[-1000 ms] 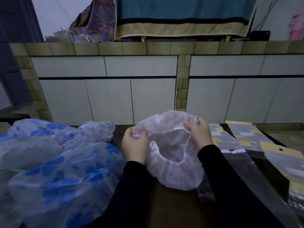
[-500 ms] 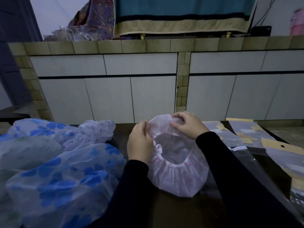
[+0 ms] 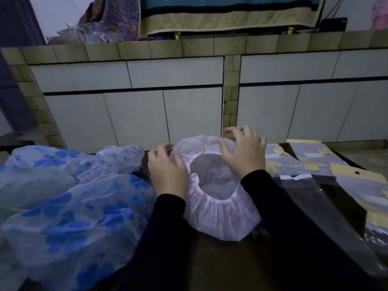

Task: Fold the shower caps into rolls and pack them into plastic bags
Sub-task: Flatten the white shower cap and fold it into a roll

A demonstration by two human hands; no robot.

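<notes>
**Both hands flat on pink shower cap, center of frame**

Pink shower cap [image 3: 218, 217] lies on the dark table [image 3: 220, 265] at center frame, elastic opening facing up, gathered rim forming a round hole. Nothing visible inside the cap, just its own inner lining.

Left hand [image 3: 168, 173] rests on the cap's left rim, fingers spread and mostly straight, pressing down, not gripping. Right hand [image 3: 244, 152] sits on the upper right rim, fingers splayed and slightly bent, fingertips lifted a little at the far edge; released, no pinch on the material. Both arms in black sleeves [image 3: 294, 217].

Left half of frame: pile of loose shower caps [image 3: 69, 217], translucent white with blue flower print, heaped on the table, touching the left sleeve. A paler cap with small faint print [image 3: 119, 160] sits at the pile's upper end, just beside the left hand.

Right of frame: clear plastic bags [image 3: 310, 198] lying flat, the nearest one running under the right forearm toward lower right; looks empty. Further right, bags with yellow header cards [image 3: 354, 175], one with a punched hang hole. Upper right of the table, flat packets [image 3: 310, 156] with yellowish shapes inside; contents too dim to identify.

Background: white cabinet doors [image 3: 134, 120] under a tiled counter [image 3: 189, 49].
</notes>
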